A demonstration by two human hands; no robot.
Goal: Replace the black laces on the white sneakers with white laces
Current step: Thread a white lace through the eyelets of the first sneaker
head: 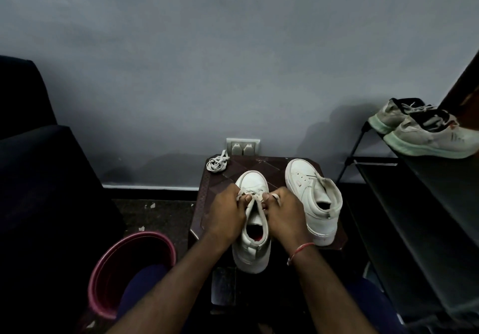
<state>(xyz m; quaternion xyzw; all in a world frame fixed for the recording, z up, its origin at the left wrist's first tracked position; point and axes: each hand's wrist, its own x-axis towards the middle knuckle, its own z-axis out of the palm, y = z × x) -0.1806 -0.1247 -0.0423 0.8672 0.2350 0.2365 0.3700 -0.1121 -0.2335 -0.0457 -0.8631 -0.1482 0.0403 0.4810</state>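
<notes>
Two white high-top sneakers stand on a small dark stool (261, 164), toes pointing to the wall. Over the left sneaker (252, 232) my left hand (226, 215) and my right hand (283, 217) each pinch a strand of the white lace (255, 199) at the eyelets. The right sneaker (312, 199) stands beside it with a pale lace across its front. A bundled white lace (217, 163) lies on the stool's far left corner. No black lace is visible.
A pink bucket (108, 263) sits on the floor at my left knee. A black shoe rack (414, 191) at the right carries a pair of grey-white trainers (425, 131). A dark chair (33, 165) fills the left; a wall socket (242, 147) is behind the stool.
</notes>
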